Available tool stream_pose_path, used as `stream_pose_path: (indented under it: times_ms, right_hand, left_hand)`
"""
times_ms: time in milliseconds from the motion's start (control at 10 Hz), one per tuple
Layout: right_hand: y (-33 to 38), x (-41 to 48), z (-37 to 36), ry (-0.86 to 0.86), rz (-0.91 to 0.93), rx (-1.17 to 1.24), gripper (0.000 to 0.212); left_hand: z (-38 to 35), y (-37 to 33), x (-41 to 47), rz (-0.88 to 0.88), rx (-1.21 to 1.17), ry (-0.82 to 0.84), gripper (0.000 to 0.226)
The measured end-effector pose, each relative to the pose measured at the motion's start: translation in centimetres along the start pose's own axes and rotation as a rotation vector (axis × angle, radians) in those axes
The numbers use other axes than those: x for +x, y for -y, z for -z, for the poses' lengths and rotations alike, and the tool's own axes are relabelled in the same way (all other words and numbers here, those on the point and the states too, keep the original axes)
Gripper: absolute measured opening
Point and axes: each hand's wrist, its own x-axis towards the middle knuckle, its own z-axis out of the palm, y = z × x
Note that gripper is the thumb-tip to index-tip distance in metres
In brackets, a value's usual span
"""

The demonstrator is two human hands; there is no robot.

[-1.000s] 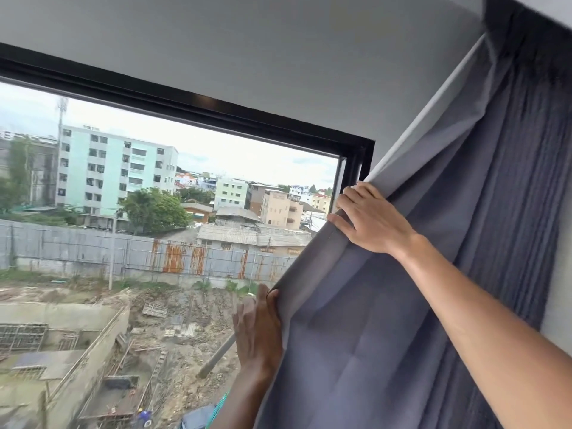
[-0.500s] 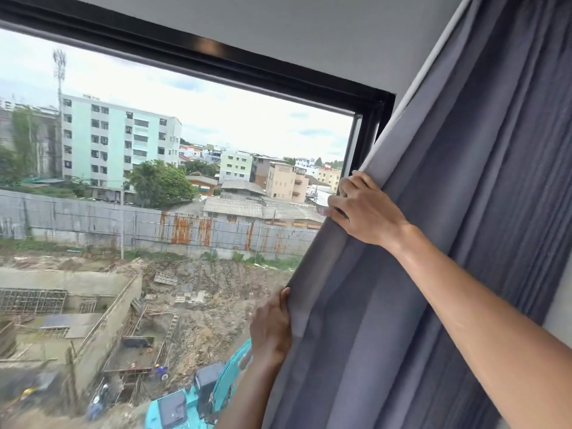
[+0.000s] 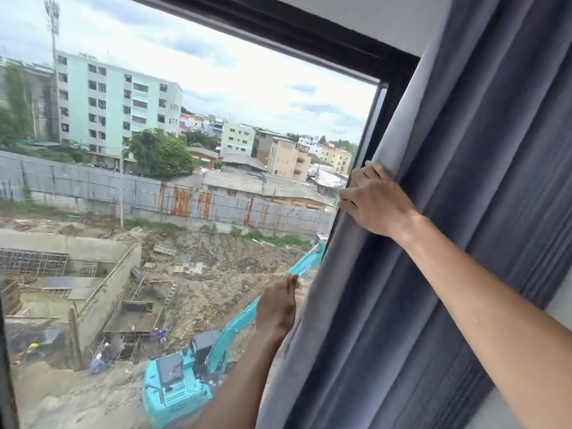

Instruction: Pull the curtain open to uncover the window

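A grey-blue curtain (image 3: pixel 458 212) hangs bunched in folds at the right side of a black-framed window (image 3: pixel 309 38). My right hand (image 3: pixel 376 202) grips the curtain's pale leading edge at about the window's mid height, close to the right frame. Lower down, my left hand (image 3: pixel 277 308) holds the same edge, its fingers hidden behind the fabric. Most of the glass is uncovered and shows a construction site and buildings outside.
A grey wall (image 3: pixel 399 17) runs above the window and a strip of wall (image 3: pixel 560 305) shows to the right of the curtain. The window's left frame (image 3: pixel 6 382) is at the picture's left edge.
Both hands have carried the curtain's edge to the right, up to the right window frame. More glass is uncovered, and the view has tilted down.
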Motion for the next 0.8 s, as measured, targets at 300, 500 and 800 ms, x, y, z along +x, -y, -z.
stream_pose_path:
  times_ms: [300, 500, 800]
  right_hand:
    - [0.3, -2.5, -1.6, 0.115, -0.133, 0.105, 0.036]
    - [6.2, -3.5, -4.3, 0.154, -0.349, 0.466, 0.040]
    - [19.1, -6.0, -9.4, 0.320, -0.653, 0.785, 0.074]
  left_hand:
    - [2.3, 2.6, 2.0, -0.100, 0.140, -0.001, 0.049]
    - [6.9, 6.0, 2.8, -0.220, 0.328, -0.072, 0.046]
    - [15.8, 11.8, 3.2, -0.509, 0.887, 0.025, 0.062]
